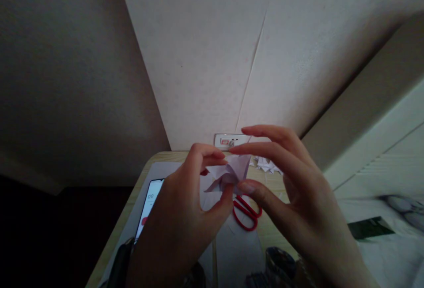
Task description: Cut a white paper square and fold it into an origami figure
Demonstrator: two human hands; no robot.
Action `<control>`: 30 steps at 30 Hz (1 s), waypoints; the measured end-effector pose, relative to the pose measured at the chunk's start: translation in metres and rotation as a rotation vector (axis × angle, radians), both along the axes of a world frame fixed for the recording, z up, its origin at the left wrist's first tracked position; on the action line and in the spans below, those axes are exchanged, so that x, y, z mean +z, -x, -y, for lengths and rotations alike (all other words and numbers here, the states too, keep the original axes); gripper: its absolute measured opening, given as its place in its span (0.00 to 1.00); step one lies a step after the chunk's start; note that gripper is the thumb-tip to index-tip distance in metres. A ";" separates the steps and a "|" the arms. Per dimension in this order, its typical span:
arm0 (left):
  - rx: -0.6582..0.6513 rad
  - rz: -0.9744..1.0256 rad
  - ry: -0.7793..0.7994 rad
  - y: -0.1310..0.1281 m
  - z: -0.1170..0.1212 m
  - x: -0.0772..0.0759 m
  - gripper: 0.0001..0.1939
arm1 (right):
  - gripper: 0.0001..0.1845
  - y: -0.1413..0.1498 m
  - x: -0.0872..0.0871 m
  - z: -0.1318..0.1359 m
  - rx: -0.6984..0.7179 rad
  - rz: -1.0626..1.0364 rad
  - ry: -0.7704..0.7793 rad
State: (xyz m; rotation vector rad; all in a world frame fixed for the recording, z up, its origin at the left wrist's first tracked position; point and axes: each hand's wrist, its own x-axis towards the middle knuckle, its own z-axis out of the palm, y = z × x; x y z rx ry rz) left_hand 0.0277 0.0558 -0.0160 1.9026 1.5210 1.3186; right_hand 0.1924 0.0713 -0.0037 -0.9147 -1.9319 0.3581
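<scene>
Between my two hands, above a small wooden table, is a piece of folded white paper (239, 167) with several pointed flaps. My left hand (188, 191) pinches its left and lower side between thumb and fingers. My right hand (291, 182) has its thumb against the lower right of the paper, with the index finger over the top edge and the other fingers raised. Under the paper lies a pair of scissors with red handles (247, 217); its blades are hidden. The paper's underside and part of its folds are covered by my fingers.
A lit phone (150, 199) lies left on white sheets (232, 252) on the wooden table (271, 230). Folded white paper pieces (266, 164) sit at the back right. A wall socket (220, 140) is behind. Right are a dark green packet (370, 228) and glasses (399, 204) on white cloth.
</scene>
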 end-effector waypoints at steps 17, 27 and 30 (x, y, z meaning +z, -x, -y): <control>-0.078 -0.030 -0.048 0.009 0.002 0.011 0.08 | 0.09 -0.002 -0.001 -0.003 0.101 -0.271 0.099; -0.181 -0.014 0.041 0.017 0.005 0.012 0.08 | 0.05 -0.010 0.001 0.000 0.124 -0.293 0.140; -0.210 -0.038 0.025 0.018 0.002 0.010 0.08 | 0.07 -0.010 0.001 -0.003 0.187 -0.298 0.169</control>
